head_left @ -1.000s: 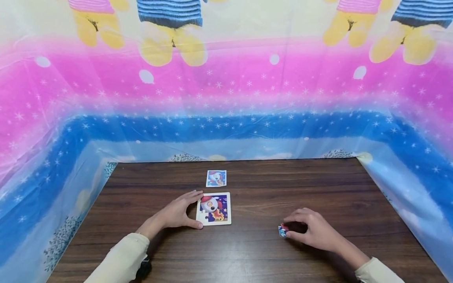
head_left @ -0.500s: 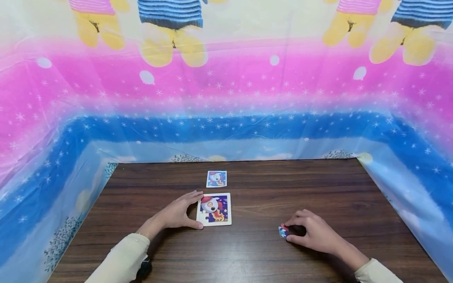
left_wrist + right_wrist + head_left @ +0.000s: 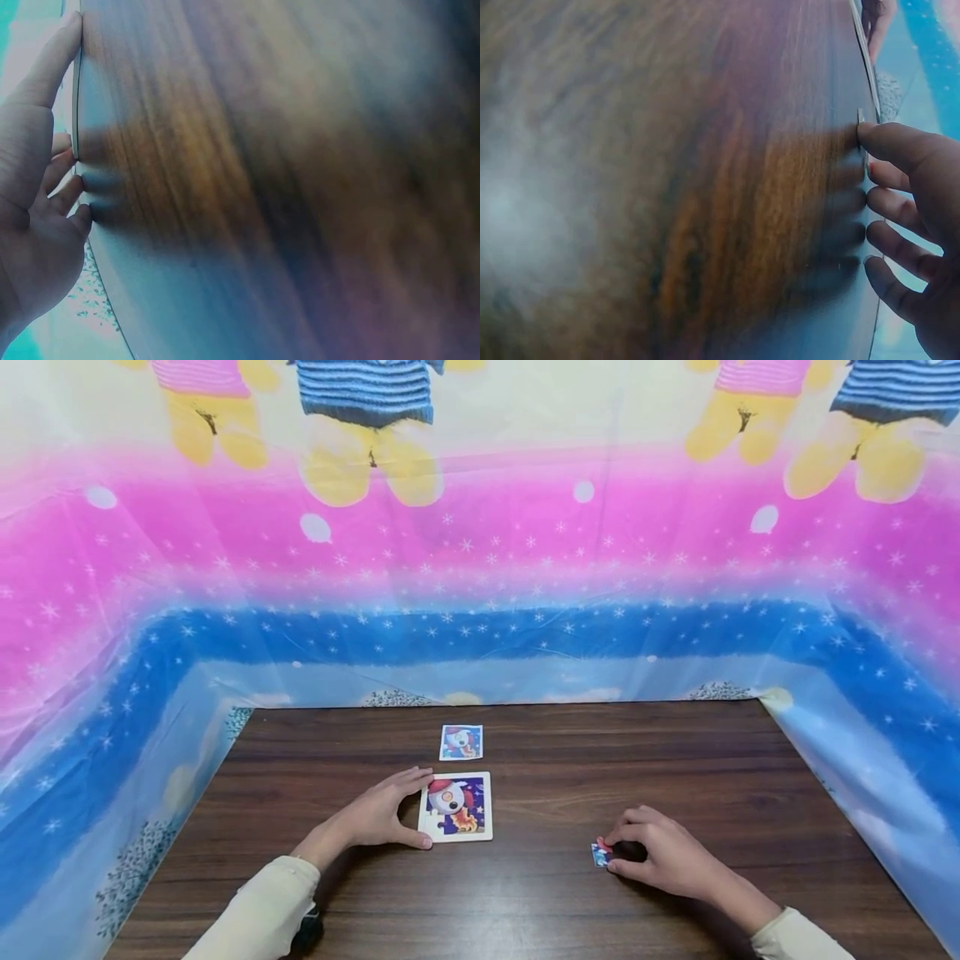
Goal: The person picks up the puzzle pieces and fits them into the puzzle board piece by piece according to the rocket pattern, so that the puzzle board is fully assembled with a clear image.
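My left hand (image 3: 382, 812) holds the left side of a white-framed jigsaw puzzle (image 3: 487, 810), fingertips at its upper left corner and thumb at the lower left. The puzzle shows a red and white rocket with flames on purple; a pale unfilled patch lies at its lower left. To the right, my right hand (image 3: 663, 852) pinches a small blue and red puzzle piece (image 3: 599, 855) between thumb and fingers, low at the table. In the right wrist view this piece (image 3: 860, 116) is a thin edge at the thumb tip. The left wrist view has the puzzle (image 3: 76, 97) edge-on.
A small picture card (image 3: 461, 742) with the same rocket lies just behind the puzzle. The dark wooden table (image 3: 540, 893) meets a printed pink and blue cloth (image 3: 525, 635) at its back and sides.
The view has tipped slightly, so everything sits a little lower in the picture. Both hands, the puzzle and the piece keep nearly the same places on the table.
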`<act>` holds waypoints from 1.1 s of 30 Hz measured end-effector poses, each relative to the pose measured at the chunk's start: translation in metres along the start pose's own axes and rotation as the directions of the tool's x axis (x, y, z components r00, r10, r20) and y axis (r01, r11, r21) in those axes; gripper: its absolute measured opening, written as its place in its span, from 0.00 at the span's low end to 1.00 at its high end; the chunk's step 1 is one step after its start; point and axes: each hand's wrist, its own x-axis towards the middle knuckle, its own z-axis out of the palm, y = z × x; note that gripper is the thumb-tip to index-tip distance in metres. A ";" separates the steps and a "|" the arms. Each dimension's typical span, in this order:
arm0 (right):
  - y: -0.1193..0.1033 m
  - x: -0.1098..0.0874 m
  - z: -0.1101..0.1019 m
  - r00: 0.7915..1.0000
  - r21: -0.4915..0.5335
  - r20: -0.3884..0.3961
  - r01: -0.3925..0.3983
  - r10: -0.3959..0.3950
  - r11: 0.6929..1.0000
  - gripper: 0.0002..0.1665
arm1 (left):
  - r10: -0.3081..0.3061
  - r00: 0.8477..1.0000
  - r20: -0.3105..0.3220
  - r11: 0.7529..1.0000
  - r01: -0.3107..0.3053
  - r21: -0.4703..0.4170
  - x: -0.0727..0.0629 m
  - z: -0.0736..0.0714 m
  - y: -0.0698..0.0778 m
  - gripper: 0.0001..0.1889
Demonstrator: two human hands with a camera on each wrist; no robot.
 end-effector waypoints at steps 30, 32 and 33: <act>-0.056 0.099 0.023 0.995 -0.018 -0.058 0.078 -0.079 0.997 0.18 | 0.020 1.000 -0.007 1.000 -0.020 -0.004 0.000 -0.001 0.000 0.56; -0.060 0.104 0.026 0.995 -0.013 -0.054 0.082 -0.082 0.997 0.17 | 0.021 1.000 -0.008 1.000 -0.021 -0.003 0.000 -0.001 0.000 0.56; -0.063 0.107 0.027 0.995 -0.010 -0.052 0.084 -0.085 0.996 0.17 | 0.017 1.000 -0.006 1.000 -0.017 -0.004 0.000 -0.001 -0.001 0.56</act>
